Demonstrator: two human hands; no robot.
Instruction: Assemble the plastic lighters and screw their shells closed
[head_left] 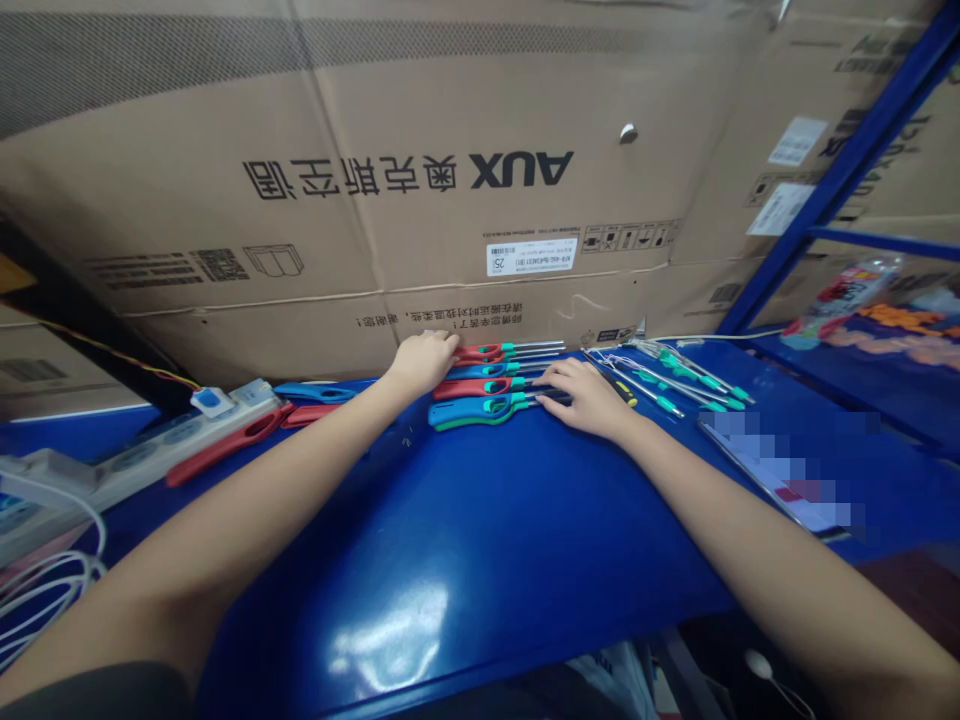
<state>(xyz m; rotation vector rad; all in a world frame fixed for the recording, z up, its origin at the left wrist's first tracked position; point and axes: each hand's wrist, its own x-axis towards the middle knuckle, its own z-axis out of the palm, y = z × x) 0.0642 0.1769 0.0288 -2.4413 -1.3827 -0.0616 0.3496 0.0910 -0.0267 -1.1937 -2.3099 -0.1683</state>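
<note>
Several long-nosed gas lighters lie side by side, handles to the left and metal tubes to the right. The far red lighter [484,353] has its handle end under the curled fingers of my left hand [424,362]; my thumb there is hidden. Nearer are a blue lighter [480,371], another red lighter [469,388] and the nearest blue-and-green lighter [472,411]. My right hand [589,398] lies across the tubes of the nearer lighters, thumb and fingers apart. Just beyond its knuckles shows a black-and-yellow screwdriver [624,391].
Several loose metal lighter tubes with green ends [675,375] lie right, beside a phone [780,480]. At left are a power strip [180,430], a red handle [225,446] and a white cable [52,590]. A cardboard box [420,240] walls the back of the blue table [465,540].
</note>
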